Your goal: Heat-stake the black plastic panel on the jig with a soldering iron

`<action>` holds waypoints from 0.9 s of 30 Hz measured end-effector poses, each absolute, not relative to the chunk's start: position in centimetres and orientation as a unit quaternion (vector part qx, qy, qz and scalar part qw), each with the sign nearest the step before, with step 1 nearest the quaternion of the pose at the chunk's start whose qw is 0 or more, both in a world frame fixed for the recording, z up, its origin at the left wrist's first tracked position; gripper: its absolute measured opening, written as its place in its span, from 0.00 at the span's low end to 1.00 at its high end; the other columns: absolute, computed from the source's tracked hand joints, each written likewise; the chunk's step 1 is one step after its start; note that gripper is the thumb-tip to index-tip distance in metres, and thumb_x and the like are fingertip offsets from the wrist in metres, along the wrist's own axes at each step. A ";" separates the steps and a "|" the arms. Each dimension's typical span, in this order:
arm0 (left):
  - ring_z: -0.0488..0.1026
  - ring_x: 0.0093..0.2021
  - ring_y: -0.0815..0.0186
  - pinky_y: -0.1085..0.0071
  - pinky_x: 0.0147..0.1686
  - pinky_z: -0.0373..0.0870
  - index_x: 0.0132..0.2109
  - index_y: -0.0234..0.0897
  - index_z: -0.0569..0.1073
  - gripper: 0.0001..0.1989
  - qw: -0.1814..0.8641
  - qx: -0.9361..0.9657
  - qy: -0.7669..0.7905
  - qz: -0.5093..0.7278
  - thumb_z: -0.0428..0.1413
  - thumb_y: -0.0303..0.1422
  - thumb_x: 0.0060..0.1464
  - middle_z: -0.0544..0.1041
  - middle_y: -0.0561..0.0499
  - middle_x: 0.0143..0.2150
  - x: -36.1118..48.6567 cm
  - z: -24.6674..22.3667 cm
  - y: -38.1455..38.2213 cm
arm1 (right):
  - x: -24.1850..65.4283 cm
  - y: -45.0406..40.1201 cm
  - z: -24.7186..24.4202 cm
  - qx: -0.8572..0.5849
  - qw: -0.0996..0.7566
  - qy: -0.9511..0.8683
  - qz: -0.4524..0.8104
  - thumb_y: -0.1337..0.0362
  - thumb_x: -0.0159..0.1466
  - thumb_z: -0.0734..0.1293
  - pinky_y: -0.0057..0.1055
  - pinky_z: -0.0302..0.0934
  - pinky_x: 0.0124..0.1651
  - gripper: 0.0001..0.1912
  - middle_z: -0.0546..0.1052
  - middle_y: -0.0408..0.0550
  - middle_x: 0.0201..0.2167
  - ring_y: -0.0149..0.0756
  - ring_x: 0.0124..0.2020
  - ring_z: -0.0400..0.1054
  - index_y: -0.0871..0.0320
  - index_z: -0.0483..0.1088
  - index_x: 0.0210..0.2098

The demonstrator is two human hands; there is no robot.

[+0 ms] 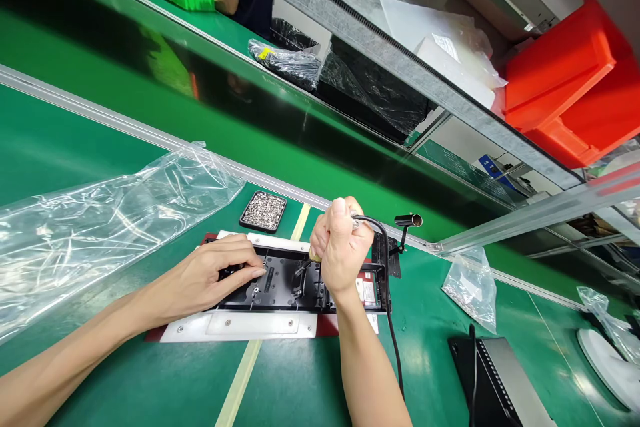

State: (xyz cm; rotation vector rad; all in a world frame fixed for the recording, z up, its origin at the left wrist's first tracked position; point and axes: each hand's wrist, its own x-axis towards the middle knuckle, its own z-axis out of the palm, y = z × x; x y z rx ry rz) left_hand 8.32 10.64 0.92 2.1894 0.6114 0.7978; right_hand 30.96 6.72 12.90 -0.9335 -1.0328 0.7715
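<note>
The right hand (343,240) clenches a corded tool (315,255); over a black plastic housing (280,283), the left hand (213,273) nearly closes thumb to forefinger; whether they pinch anything is unclear.

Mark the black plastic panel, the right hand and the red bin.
Black plastic panel (283,282), head view: its inner face.
Right hand (341,245), head view: middle of the fist.
Red bin (560,63), head view: its side wall.

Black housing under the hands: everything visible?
The black housing looks like plastic: long, shallow, open-topped, with rims, ribs and small posts. A pale label shows near its right end. It lies flat between white strips. The left hand is at its left part, contact unclear; the right hand holds a corded tool over its middle.
</note>
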 end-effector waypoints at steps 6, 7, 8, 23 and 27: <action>0.78 0.45 0.61 0.64 0.51 0.71 0.48 0.43 0.85 0.17 0.363 0.847 0.234 0.310 0.57 0.43 0.87 0.85 0.52 0.45 8.3 0.9 10.7 | 30.9 6.7 12.9 -0.401 0.706 -0.467 0.350 0.34 0.77 0.74 0.23 0.51 0.14 0.36 0.56 0.30 0.17 0.24 0.15 0.49 0.48 0.54 0.30; 0.78 0.45 0.61 0.64 0.51 0.71 0.48 0.43 0.85 0.17 0.363 0.847 0.234 0.310 0.57 0.43 0.87 0.85 0.52 0.45 8.2 0.9 10.7 | 30.9 6.7 12.9 -0.403 0.705 -0.468 0.349 0.34 0.77 0.74 0.23 0.51 0.14 0.36 0.56 0.30 0.17 0.24 0.15 0.49 0.48 0.54 0.30; 0.78 0.46 0.61 0.64 0.51 0.71 0.48 0.43 0.85 0.17 0.364 0.847 0.234 0.309 0.57 0.43 0.87 0.85 0.52 0.45 8.2 0.9 10.7 | 30.9 6.7 12.9 -0.406 0.704 -0.468 0.347 0.33 0.77 0.74 0.23 0.51 0.14 0.36 0.56 0.30 0.17 0.24 0.15 0.49 0.48 0.54 0.30; 0.78 0.46 0.62 0.65 0.52 0.70 0.49 0.43 0.85 0.16 0.367 0.846 0.234 0.308 0.57 0.42 0.87 0.85 0.53 0.45 8.2 1.1 10.5 | 30.9 6.8 12.9 -0.391 0.711 -0.468 0.351 0.36 0.78 0.75 0.22 0.52 0.14 0.35 0.58 0.30 0.17 0.24 0.14 0.50 0.48 0.55 0.30; 0.78 0.46 0.62 0.65 0.51 0.70 0.48 0.43 0.84 0.17 0.365 0.847 0.233 0.308 0.57 0.42 0.87 0.85 0.53 0.45 8.2 1.0 10.6 | 31.0 6.8 12.9 -0.381 0.715 -0.470 0.351 0.38 0.78 0.75 0.22 0.53 0.14 0.34 0.58 0.30 0.17 0.24 0.14 0.51 0.49 0.56 0.30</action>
